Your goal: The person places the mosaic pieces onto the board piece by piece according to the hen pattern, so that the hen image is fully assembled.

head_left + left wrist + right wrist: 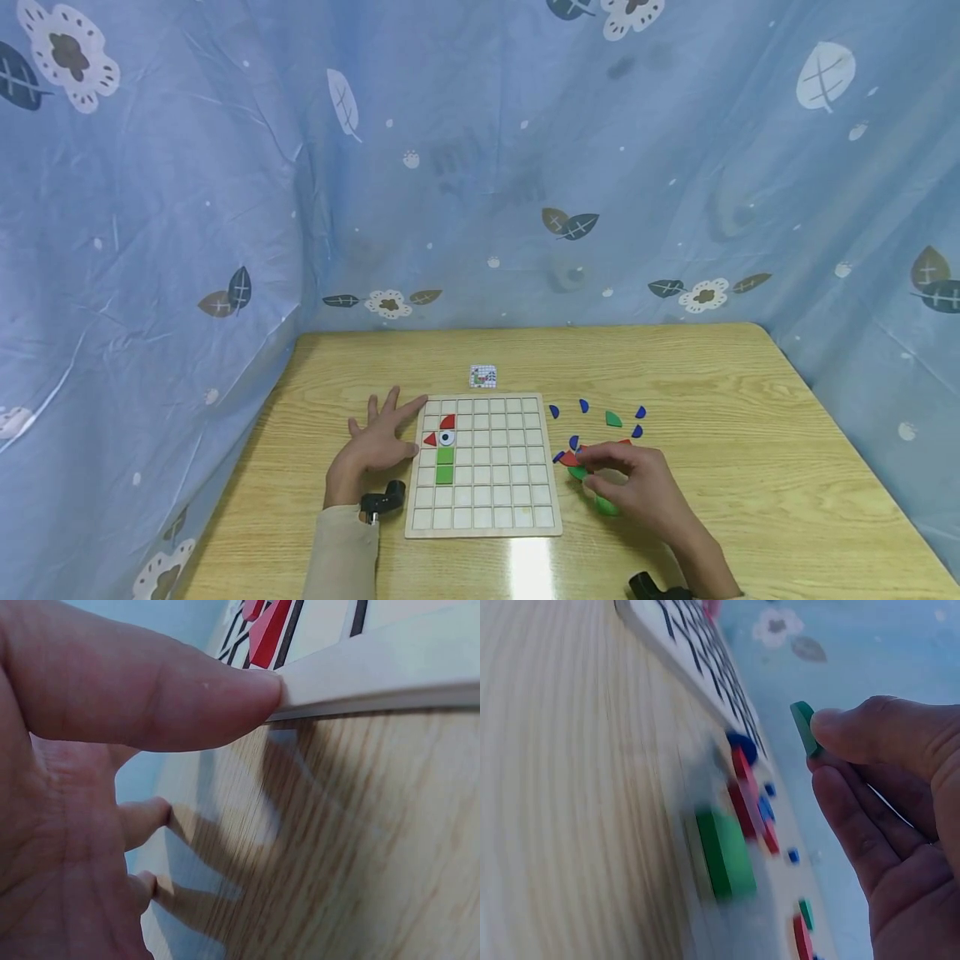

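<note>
My left hand (378, 443) rests on the table at the left side of a white gridded board (495, 521), fingers spread. In the left wrist view its thumb (217, 705) touches the board's edge. On the board sit a red triangle (430, 439), a red quarter-round piece (448, 422), a white tile with an eye (447, 437) and two green squares (445, 474). To the right of the board, my right hand (637, 483) is above loose pieces. Its thumb and fingers pinch a small green piece with a curved edge (804, 727), raised off the table.
Loose blue half-rounds (583, 406), a green quarter-round (613, 419) and red pieces (746, 806) lie right of the board. A green block (727, 855) lies under the right hand. A small pattern card (483, 377) lies behind the board. A blue patterned curtain (480, 167) surrounds the table.
</note>
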`<state>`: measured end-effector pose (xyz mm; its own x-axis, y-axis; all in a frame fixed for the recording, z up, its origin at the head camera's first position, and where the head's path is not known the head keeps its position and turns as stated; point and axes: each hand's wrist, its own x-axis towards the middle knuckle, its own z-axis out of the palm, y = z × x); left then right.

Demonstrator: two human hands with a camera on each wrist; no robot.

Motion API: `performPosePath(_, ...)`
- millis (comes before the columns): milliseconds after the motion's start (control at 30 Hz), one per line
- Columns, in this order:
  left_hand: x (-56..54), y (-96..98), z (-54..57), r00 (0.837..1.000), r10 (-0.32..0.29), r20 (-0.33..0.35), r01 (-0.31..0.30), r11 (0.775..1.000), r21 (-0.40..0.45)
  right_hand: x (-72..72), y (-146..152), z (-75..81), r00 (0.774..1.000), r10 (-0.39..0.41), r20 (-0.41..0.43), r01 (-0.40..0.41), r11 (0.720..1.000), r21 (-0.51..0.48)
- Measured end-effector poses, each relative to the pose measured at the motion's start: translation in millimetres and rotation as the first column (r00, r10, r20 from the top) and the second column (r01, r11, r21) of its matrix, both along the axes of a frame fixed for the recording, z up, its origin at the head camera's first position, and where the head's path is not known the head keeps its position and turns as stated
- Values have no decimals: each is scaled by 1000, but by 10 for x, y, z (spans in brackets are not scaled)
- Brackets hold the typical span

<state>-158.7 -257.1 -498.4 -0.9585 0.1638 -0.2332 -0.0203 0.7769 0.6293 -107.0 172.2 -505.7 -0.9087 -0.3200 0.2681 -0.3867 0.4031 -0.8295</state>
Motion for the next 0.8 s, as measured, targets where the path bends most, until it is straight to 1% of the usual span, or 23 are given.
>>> performPosePath(200,3,-2,-6,1000,-3,-2,3,1000,4,-43,-285,-16,998,63,-27,-63,998,22)
performPosePath(433,-4,-2,-21,1000,-4,-7,4,1000,-6,-50,-658,-31,985,173,9,-173,985,-25)
performPosePath(633,-10,0,-23,1000,0,-6,-1,1000,-14,-69,-950,-51,981,188,46,-188,982,-2)
performPosePath(800,-5,-1,-22,1000,4,-2,-4,1000,-15,-82,-1179,-80,972,229,58,-229,973,-4)
